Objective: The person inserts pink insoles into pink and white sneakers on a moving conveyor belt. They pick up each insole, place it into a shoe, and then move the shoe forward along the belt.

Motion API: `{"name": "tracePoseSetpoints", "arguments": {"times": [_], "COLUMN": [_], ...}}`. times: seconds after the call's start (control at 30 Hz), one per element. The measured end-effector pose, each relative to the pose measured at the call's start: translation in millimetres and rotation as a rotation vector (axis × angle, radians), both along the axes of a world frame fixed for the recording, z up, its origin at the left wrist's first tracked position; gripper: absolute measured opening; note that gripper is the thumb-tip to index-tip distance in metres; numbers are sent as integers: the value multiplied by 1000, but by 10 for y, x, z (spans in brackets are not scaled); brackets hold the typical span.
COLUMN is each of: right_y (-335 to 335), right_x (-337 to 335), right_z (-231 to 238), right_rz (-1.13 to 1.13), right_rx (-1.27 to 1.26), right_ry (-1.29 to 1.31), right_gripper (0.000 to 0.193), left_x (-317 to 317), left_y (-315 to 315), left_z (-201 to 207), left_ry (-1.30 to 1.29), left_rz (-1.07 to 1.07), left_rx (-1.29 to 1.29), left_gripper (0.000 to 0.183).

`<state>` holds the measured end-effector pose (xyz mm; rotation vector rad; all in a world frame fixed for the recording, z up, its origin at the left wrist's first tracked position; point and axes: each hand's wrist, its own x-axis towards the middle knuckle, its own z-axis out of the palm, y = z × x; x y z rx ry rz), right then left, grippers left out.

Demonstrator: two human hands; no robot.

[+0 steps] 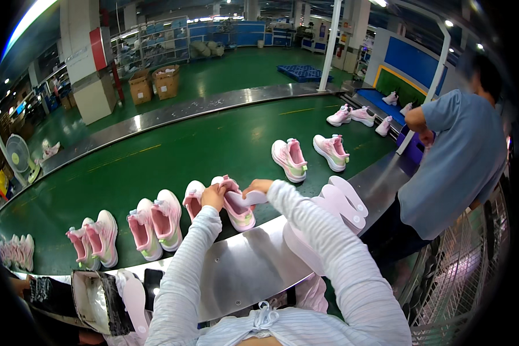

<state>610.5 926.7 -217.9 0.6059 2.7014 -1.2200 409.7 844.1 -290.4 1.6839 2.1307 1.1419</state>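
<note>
My left hand (213,196) is closed on the collar of a pink and white sneaker (241,219) on the green conveyor belt. In my right hand (258,186) is a pale insole (249,199), its front end inside that sneaker's opening and its other end pinched in my fingers. Partly behind my left hand stands another sneaker (194,195) of the same kind. A stack of pale insoles (343,202) lies beside my right forearm on the metal ledge.
More sneaker pairs stand left (155,225) and right (311,155) along the belt (213,138). At the right a co-worker (455,161) stands by the belt's end. A phone (152,281), a worn box (98,300) and an insole (135,303) are at the lower left.
</note>
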Motion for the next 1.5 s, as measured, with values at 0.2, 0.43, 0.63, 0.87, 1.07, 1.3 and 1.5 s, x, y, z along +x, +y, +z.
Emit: {"name": "tracePoseSetpoints", "arguments": {"times": [0.2,0.43,0.63,0.87,1.07,1.3,1.5], "right_y": [-536,-573,-478,-434,-373,-355,-1056], "right_x": [-691,-902,-1014,-1125,-1262,-1187,-489], "right_z": [-356,-495,-723,-808,-1138,-1015,384], "right_rz": [-655,-730,-736,-671,-662,-626,-349], "right_rx": [364,328,369,356,343,178,301], "right_ry": [-118,-142,-107,-124,-99,-113,-59], "right_gripper": [35,30,31,37,39,48,32], "left_x": [81,131,106,98,126,70,41], "left_y": [-88,-144,-101,-95,-133,-110,-95], "left_z": [134,170,101,38,138,50,145], "left_ry": [-37,-48,-83,-9,-9,56,-171], "left_rz": [30,82,62,46,54,54,-112], "left_rx": [-11,-18,-11,100,103,48,191], "left_gripper": [32,30,27,32,29,26,23]}}
